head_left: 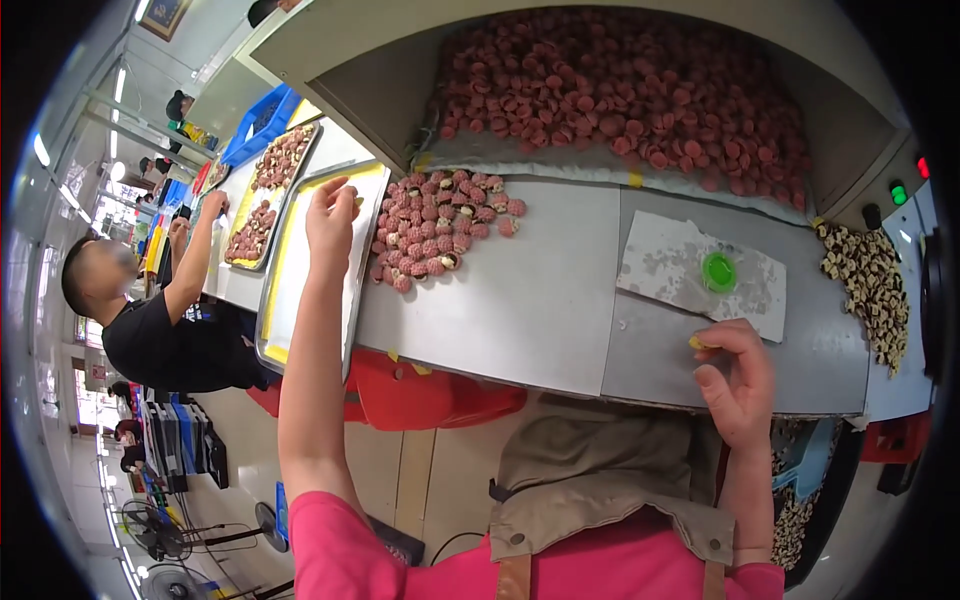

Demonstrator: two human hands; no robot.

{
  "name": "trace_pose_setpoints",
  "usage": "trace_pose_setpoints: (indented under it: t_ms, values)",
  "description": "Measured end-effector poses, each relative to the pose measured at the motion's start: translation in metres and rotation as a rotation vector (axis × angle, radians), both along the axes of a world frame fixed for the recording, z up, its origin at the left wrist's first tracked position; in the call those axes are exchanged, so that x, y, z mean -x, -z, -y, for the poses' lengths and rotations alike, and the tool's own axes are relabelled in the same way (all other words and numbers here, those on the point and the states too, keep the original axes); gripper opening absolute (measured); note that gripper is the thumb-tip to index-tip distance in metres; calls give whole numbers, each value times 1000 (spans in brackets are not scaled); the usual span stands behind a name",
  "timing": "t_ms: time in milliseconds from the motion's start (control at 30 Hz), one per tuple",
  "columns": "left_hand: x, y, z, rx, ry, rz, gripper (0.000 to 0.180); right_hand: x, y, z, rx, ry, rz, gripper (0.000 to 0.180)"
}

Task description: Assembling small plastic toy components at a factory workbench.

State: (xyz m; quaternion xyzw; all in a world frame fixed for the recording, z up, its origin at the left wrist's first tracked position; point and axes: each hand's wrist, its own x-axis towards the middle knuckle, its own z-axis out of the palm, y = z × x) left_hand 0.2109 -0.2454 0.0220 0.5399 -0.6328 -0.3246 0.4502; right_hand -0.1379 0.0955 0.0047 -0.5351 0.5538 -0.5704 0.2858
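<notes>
My left hand (pixel 331 222) reaches over a lined metal tray (pixel 286 268), fingers drawn together. Any piece in its grip is too small to make out. Beside that tray lies a heap of round, bumpy pinkish-red pieces (pixel 432 226), some with pale or dark parts showing. My right hand (pixel 740 382) hovers over the table's near edge, its thumb apart from the bent fingers. Something small and yellow (pixel 703 343) shows at a fingertip. Just beyond it, a green round dish (pixel 718 271) sits on a stained white board (pixel 652 262).
An open-fronted bin holds many red cup-shaped shells (pixel 620 95). Small cream-and-dark pieces (pixel 868 290) lie at the right. A filled tray (pixel 262 215), a blue crate (pixel 262 122) and a co-worker in black (pixel 170 335) are at the left. A red stool (pixel 425 395) stands below the table.
</notes>
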Motion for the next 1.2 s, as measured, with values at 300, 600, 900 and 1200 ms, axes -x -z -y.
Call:
trace_pose_setpoints:
  t_ms: [300, 600, 900, 1200]
  values:
    - [30, 19, 27, 245, 76, 444, 25, 14, -4, -2, -53, 33, 3, 19]
    - [182, -22, -88, 497, 324, 526, 18, 20, -15, -13, -31, -10, -14, 14]
    - [235, 10, -55, 583, 317, 850, 29, 55, -11, -36, -11, 248, -120, 12]
    - [220, -7, -76, 818, 361, 602, 17, 171, -14, -40, -223, 530, -1004, 20]
